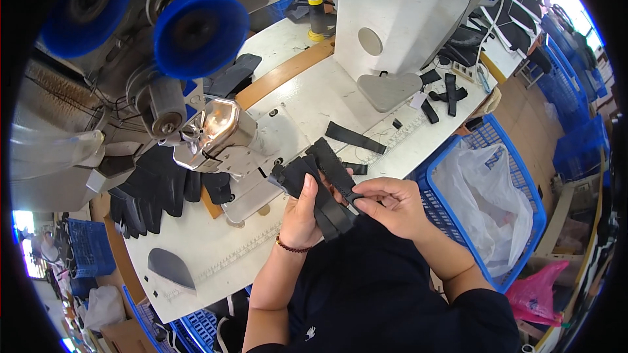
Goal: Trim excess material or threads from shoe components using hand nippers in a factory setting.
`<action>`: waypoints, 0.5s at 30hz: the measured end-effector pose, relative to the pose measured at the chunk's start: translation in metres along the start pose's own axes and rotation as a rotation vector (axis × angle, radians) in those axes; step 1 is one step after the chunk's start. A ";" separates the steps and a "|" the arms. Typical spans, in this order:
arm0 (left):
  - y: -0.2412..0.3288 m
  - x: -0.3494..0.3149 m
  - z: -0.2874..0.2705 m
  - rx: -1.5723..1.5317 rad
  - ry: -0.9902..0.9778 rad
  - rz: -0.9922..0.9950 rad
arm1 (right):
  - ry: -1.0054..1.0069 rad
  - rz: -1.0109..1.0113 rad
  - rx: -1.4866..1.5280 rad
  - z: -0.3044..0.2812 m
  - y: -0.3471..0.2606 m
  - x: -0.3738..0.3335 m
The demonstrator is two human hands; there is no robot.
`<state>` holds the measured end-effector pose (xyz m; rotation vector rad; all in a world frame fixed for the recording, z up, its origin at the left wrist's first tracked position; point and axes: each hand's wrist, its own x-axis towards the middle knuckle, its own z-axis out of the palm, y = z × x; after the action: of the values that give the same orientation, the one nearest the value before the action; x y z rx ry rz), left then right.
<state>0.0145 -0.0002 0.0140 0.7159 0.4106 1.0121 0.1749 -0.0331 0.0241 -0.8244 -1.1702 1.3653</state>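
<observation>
Above the front edge of the white table, my left hand is closed around flat black fabric strips, its thumb lying along their upper side. My right hand pinches the lower end of one black strip between thumb and fingertips. A small pale bit shows beside that pinch; what it is I cannot make out. Just beyond my hands, a loose black strip lies on the table. To the left stands the metal sewing machine post, apart from my left hand.
Blue thread wheels hang at the upper left. Black cut pieces lie left of the post, and a grey curved plate near the front. At right stands a blue basket lined with a white plastic bag. More strips lie far right.
</observation>
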 end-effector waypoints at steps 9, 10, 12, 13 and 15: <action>0.005 0.002 0.002 -0.017 0.164 -0.070 | 0.080 0.041 0.088 0.002 -0.004 0.006; 0.005 0.002 0.000 -0.019 0.167 -0.068 | 0.120 -0.008 0.082 0.001 -0.003 0.006; 0.005 0.002 -0.002 -0.049 0.146 -0.084 | 0.090 -0.004 0.060 -0.002 -0.005 0.007; 0.005 0.003 -0.002 -0.050 0.146 -0.084 | 0.068 0.009 0.065 -0.006 -0.002 0.006; 0.004 0.004 0.000 -0.125 0.218 -0.129 | 0.046 0.021 0.069 -0.007 -0.001 0.005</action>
<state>0.0139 0.0045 0.0170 0.4624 0.5710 0.9872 0.1810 -0.0265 0.0239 -0.8171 -1.0753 1.3894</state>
